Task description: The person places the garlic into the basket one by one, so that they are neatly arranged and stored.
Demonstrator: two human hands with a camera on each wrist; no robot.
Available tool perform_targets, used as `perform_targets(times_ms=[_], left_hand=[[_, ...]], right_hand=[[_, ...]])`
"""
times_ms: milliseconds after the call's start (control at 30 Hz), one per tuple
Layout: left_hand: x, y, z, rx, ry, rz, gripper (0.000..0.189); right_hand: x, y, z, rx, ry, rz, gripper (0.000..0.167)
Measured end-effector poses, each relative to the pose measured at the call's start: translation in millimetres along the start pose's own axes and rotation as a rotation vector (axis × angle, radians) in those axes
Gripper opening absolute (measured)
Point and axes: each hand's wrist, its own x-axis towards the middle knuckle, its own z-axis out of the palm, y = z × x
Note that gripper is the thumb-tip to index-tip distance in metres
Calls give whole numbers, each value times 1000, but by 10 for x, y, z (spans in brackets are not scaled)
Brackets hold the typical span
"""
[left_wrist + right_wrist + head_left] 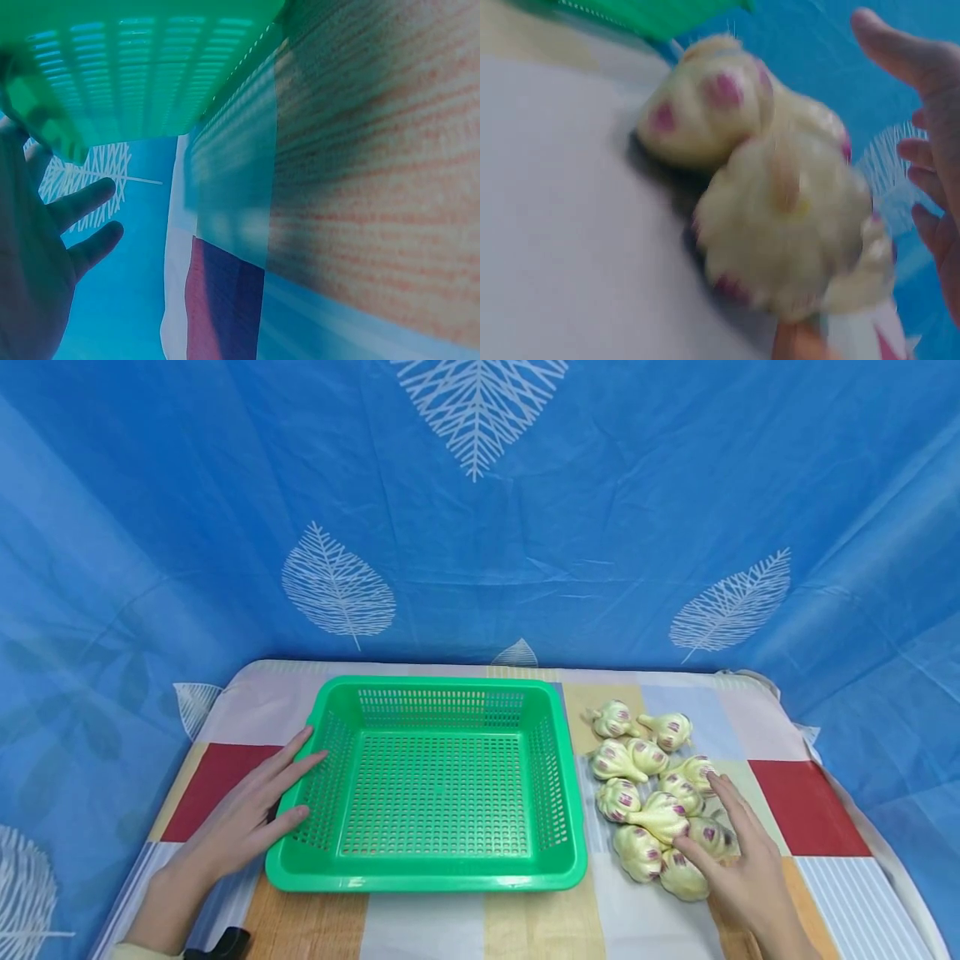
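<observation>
A green plastic basket with slotted walls stands on the left of the table, nothing inside it. My left hand lies at its left rim, fingers spread and fairly straight over the edge. Seen from the left wrist, the hand is beside the basket's wall. To the right of the basket lies a cluster of several garlic bulbs, pale with purple patches. Over the near right side of that cluster my right hand hovers with parted fingers, holding nothing. Its wrist view shows garlic bulbs close by, thumb and fingers apart.
A patchwork-patterned cloth covers the table. Blue curtains with white leaf prints hang behind the table and along both sides. A small black object shows near the left wrist at the bottom edge.
</observation>
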Motion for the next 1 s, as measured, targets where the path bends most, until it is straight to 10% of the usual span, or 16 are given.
perform_targets(times_ms=[567,767,1000], left_hand=[[7,14,-9,-13,4,1,79],[-1,18,-13,-18,3,-5,77],[-2,20,-5,-6,4,-2,77]], right_hand=[[-643,369,93,470,61,138,119],[-686,538,127,734,4,128,95],[-566,604,64,700,5,211,78]])
